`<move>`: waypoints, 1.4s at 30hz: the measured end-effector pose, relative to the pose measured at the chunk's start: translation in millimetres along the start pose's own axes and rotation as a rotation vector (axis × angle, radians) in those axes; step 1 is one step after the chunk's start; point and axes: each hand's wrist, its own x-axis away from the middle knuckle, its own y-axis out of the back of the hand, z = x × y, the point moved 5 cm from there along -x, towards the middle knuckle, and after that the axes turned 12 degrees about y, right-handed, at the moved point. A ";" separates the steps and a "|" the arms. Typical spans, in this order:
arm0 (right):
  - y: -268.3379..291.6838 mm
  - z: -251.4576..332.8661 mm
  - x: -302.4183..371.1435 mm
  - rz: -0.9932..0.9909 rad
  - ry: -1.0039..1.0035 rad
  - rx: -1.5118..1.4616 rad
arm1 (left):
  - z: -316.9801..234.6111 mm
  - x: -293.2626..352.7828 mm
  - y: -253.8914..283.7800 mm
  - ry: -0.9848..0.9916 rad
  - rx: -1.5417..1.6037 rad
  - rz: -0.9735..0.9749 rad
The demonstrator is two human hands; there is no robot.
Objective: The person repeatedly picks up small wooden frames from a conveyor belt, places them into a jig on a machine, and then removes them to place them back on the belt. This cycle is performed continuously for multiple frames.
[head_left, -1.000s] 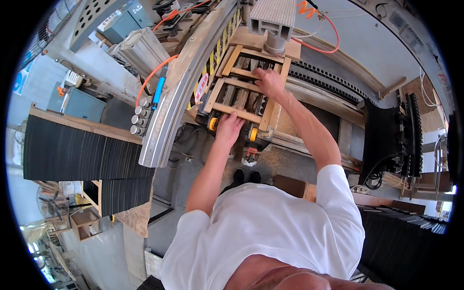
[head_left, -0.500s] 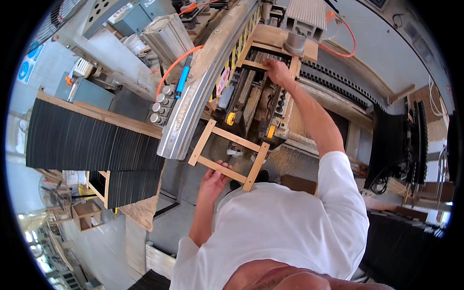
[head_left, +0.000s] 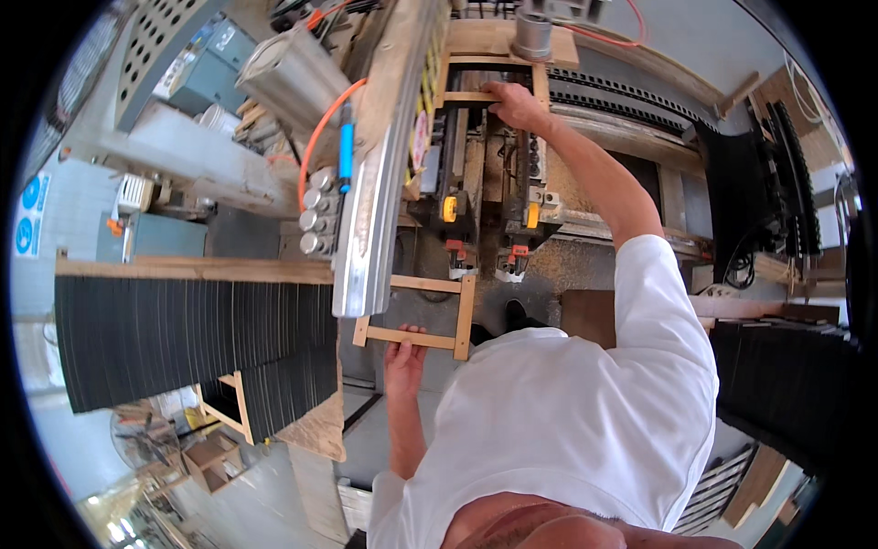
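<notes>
My left hand (head_left: 403,353) grips the near rail of a small wooden frame (head_left: 420,312), held low and close to my body, beside a long grey metal beam. My right hand (head_left: 515,103) reaches far forward and rests on a crossbar of a second wooden frame (head_left: 487,95) lying in the machine bed (head_left: 476,183) under a grey metal cylinder (head_left: 531,35). Two yellow-and-black clamps (head_left: 450,209) sit on the machine between the two frames.
A long grey metal beam (head_left: 380,183) with an orange hose (head_left: 320,137) runs along the machine's left side. Stacks of thin black panels (head_left: 183,339) stand at left, more black panels (head_left: 777,384) at right. A wooden crate (head_left: 215,453) sits on the floor lower left.
My left hand has pulled the small wooden frame out of the machine, down and toward my body. My right hand moved farther forward onto the frame in the machine.
</notes>
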 end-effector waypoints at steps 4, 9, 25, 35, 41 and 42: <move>-2.9 -6.9 -0.8 -0.040 0.008 0.017 | 1.2 -17.8 -0.1 0.044 -0.012 -0.031; -11.2 -7.3 -3.3 -0.028 -0.016 -0.059 | 9.0 -39.5 -17.0 0.108 -0.058 -0.044; 6.5 -3.8 -4.9 0.047 -0.078 -0.094 | 40.8 -38.5 -28.3 0.041 -0.109 -0.210; -2.4 -11.4 -1.7 0.114 0.189 0.209 | 20.8 -36.8 -26.5 -0.008 -0.130 -0.247; 2.3 5.4 -3.9 0.251 0.157 0.289 | 27.3 -11.0 -15.4 -0.068 -0.138 -0.366; 2.7 -1.7 -1.8 0.177 0.185 0.258 | 24.1 -6.2 -15.7 -0.085 -0.161 -0.390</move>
